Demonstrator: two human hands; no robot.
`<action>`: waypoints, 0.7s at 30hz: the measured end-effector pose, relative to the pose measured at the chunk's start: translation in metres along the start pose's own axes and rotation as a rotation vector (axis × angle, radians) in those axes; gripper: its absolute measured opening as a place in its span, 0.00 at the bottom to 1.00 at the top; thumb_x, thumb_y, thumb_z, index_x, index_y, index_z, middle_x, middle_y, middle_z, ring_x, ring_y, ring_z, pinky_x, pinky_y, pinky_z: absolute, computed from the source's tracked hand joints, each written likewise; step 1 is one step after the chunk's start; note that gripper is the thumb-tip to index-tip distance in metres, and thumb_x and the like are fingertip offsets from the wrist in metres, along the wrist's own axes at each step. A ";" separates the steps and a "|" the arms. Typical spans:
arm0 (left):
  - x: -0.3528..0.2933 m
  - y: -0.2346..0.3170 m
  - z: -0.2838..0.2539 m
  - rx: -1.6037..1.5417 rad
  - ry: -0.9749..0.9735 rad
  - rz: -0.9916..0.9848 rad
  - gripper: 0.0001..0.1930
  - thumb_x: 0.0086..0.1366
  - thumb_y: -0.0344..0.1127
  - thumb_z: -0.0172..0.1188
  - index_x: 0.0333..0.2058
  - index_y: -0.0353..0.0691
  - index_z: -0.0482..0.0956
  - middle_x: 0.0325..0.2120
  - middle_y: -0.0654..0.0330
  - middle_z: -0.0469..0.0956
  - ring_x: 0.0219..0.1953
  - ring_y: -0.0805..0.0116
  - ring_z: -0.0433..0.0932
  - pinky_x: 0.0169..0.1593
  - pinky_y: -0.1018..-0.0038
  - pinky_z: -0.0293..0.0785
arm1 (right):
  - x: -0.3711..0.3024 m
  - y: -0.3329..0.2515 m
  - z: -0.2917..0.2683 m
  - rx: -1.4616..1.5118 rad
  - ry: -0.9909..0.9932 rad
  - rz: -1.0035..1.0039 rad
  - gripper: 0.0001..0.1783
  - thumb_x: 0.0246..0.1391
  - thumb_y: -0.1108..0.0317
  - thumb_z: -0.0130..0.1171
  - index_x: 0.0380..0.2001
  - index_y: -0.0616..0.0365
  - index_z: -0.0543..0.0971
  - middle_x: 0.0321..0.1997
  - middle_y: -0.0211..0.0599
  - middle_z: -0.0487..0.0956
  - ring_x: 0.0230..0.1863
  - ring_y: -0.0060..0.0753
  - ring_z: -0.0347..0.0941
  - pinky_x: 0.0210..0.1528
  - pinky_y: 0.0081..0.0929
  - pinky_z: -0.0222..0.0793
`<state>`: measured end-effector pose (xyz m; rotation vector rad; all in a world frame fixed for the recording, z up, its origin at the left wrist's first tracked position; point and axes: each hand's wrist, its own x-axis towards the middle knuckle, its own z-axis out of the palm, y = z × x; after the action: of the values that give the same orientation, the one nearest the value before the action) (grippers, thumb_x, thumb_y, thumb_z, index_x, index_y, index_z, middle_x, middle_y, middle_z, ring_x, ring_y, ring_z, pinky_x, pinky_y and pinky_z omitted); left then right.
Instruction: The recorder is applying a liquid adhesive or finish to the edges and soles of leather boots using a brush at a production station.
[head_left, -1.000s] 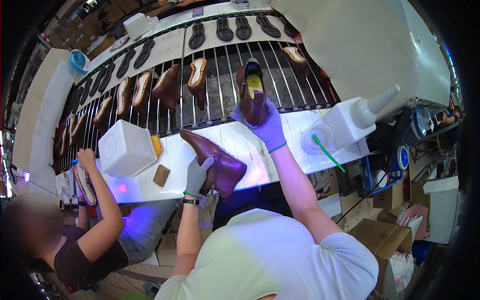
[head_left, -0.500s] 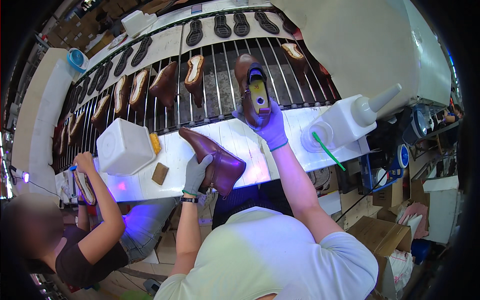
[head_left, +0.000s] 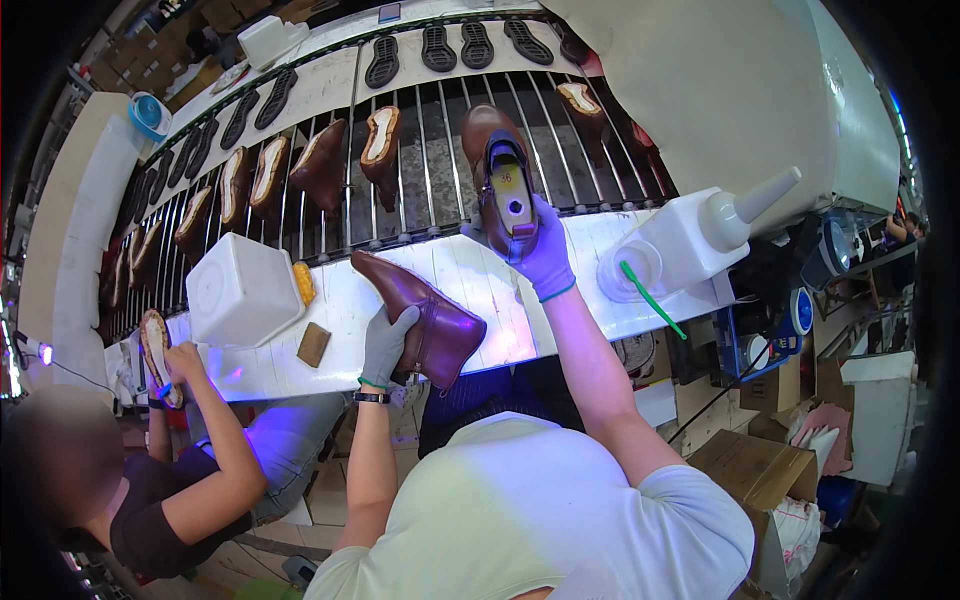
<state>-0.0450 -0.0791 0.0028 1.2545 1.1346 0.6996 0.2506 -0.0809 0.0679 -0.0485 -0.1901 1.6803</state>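
Observation:
My left hand, in a grey glove, is closed round the heel side of a brown leather ankle boot. That boot lies tilted over the near edge of the white bench, toe up to the left. A second brown boot is in my gloved right hand, over the roller conveyor. Its toe points away from me, and inside its opening shows a yellowish shoe last with a round hole. My right fingers are partly hidden behind this boot's heel.
Several brown shoe uppers rest on the roller conveyor, with black soles beyond. On the bench stand a white container, a brown block and a white spouted bottle. At left a co-worker's hand holds a shoe piece.
Both my hands keep their boots almost in place. The co-worker's raised hand has come down, and the shoe piece there has risen into fuller view.

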 end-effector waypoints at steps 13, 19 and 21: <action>0.001 0.000 0.002 -0.020 0.000 -0.001 0.24 0.63 0.43 0.64 0.50 0.29 0.76 0.41 0.53 0.83 0.42 0.66 0.81 0.47 0.71 0.76 | 0.013 0.012 -0.012 0.317 0.362 -0.087 0.28 0.64 0.52 0.53 0.56 0.63 0.67 0.50 0.50 0.73 0.53 0.52 0.70 0.68 0.65 0.58; 0.001 -0.002 0.002 -0.024 -0.009 -0.002 0.25 0.63 0.45 0.64 0.50 0.29 0.76 0.41 0.53 0.83 0.42 0.66 0.81 0.47 0.70 0.76 | 0.010 0.013 -0.014 0.351 0.377 -0.066 0.26 0.64 0.53 0.54 0.56 0.60 0.67 0.52 0.49 0.72 0.55 0.53 0.69 0.67 0.65 0.59; -0.001 0.000 0.002 0.047 0.027 -0.002 0.25 0.63 0.46 0.64 0.50 0.29 0.76 0.40 0.52 0.83 0.41 0.66 0.81 0.46 0.70 0.75 | 0.012 0.014 -0.012 0.342 0.377 -0.069 0.26 0.64 0.53 0.54 0.56 0.60 0.67 0.52 0.49 0.72 0.55 0.53 0.69 0.67 0.65 0.59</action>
<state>-0.0434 -0.0811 0.0034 1.2867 1.1808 0.6933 0.2371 -0.0698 0.0546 -0.0990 0.3747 1.5830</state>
